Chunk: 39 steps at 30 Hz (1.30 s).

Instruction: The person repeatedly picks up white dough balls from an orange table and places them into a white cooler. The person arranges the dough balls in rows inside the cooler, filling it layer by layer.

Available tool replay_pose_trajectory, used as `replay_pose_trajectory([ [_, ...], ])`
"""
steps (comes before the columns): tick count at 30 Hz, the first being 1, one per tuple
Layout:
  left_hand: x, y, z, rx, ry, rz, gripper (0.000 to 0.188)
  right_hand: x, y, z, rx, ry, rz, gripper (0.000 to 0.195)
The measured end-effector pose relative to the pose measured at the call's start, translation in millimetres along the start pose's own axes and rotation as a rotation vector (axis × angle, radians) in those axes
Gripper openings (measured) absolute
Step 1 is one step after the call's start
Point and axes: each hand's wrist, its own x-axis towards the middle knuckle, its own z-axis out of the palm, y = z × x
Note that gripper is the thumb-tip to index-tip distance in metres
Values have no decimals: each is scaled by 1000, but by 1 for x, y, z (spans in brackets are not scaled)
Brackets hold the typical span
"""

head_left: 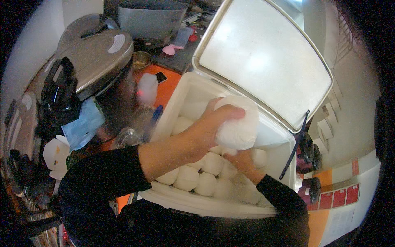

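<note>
My left hand point(213, 123) grips a large white rounded bundle point(239, 123), its thumb across the near top. The bundle is held up over an open white cooler box point(182, 89). Lower inside the box, my right hand point(245, 162) reaches among the packed white bundles, its fingertips by one of them. The raised bundle partly hides that hand, so its grip cannot be made out. Several similar white bundles point(213, 163) lie close together in the box, and their surfaces look smooth or wrapped.
The cooler's lid point(265, 58) stands tipped back, with a dark strap point(294, 145) at its right end. Leftward are rice cookers point(101, 58), a blue cloth point(85, 123) and a translucent container point(148, 89) on an orange surface. A pink scoop point(169, 49) lies near a grey pot point(151, 21).
</note>
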Motion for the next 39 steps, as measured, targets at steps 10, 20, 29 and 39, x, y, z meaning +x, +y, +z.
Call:
replay_pose_trajectory([
  [10, -9, 1, -3, 89, 12, 230, 40, 5, -147, 43, 879, -826, 351, 68],
  [20, 2, 7, 0, -106, 182, 47, 44, -11, -140, 52, 1209, -816, 502, 58],
  [29, -20, 22, 5, 2, 30, 105, 86, 17, -85, 57, 475, -441, -156, 53],
  [39, 0, 3, -4, 308, 308, 42, 109, 53, -129, -77, 1551, -391, 104, 62],
])
